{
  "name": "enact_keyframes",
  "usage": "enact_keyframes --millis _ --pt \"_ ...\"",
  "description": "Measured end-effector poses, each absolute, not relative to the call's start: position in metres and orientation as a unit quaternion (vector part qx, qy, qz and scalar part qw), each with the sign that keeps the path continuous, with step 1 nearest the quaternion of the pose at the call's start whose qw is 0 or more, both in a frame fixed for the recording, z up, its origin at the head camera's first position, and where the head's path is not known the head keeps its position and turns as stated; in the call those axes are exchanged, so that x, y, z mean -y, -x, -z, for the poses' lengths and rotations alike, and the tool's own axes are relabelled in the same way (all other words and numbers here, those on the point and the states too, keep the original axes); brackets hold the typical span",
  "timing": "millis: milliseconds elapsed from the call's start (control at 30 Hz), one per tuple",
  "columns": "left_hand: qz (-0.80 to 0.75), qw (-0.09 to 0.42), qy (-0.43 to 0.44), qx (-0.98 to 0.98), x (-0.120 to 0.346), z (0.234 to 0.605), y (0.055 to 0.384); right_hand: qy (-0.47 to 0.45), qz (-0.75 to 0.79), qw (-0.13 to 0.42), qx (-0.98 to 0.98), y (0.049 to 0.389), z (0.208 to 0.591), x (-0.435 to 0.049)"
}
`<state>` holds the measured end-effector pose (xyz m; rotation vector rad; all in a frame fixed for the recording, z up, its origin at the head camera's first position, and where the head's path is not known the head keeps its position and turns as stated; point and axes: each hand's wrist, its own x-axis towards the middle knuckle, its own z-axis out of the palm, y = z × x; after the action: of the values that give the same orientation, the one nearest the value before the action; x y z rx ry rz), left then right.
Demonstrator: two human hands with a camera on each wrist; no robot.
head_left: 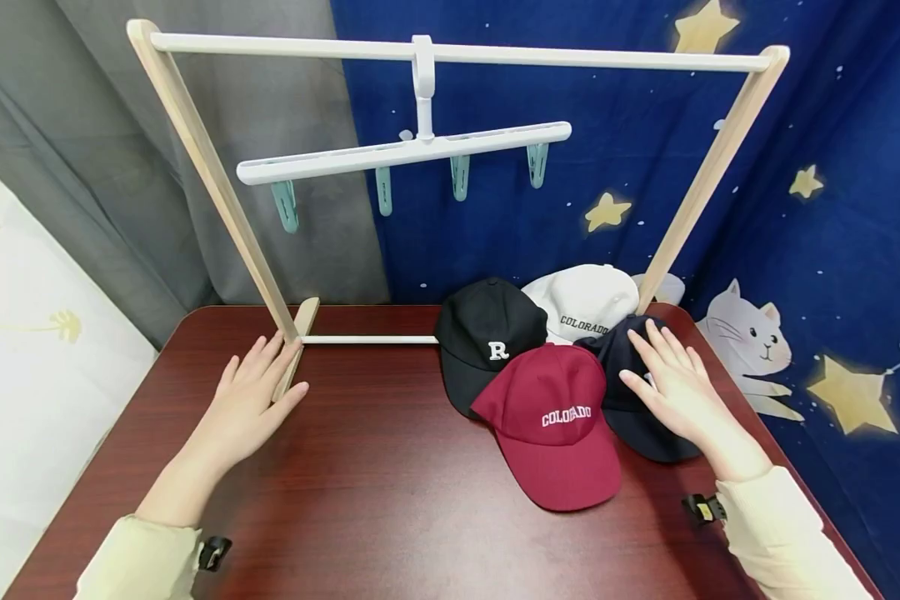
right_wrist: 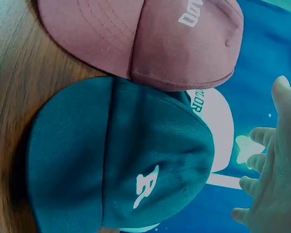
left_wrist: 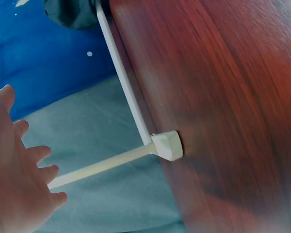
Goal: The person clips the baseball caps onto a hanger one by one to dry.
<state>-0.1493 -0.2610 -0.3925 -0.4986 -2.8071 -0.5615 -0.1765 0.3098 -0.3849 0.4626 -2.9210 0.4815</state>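
With the left hand (head_left: 247,408) spread at the head view's eight o'clock and the right hand (head_left: 677,392) spread over the navy cap (head_left: 642,427) at four, neither gripping, hasty lifting might drag the red cap (head_left: 558,429) along because they seem to overlap.

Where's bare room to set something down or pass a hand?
Free: tabletop between left hand and red cap, and nearer, between the sleeves. A hand could likely pass through the rack between clips and lower bar, left of the black cap. Crowded: right rear, both caps bunched with white cap and navy cap, right hand over the latter.
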Motion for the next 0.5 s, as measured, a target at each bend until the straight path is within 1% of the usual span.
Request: enact_keyframes --millis 233,500 --pt "0.22 0.118 0.184 0.951 0.244 0.386 0.148 -0.147 -0.182 0.073 0.97 0.173 0.382 -0.306" --pt "0.25 0.122 0.2 0.939 0.225 0.382 0.149 -0.139 -0.204 0.086 0.965 0.167 0.381 -0.299"
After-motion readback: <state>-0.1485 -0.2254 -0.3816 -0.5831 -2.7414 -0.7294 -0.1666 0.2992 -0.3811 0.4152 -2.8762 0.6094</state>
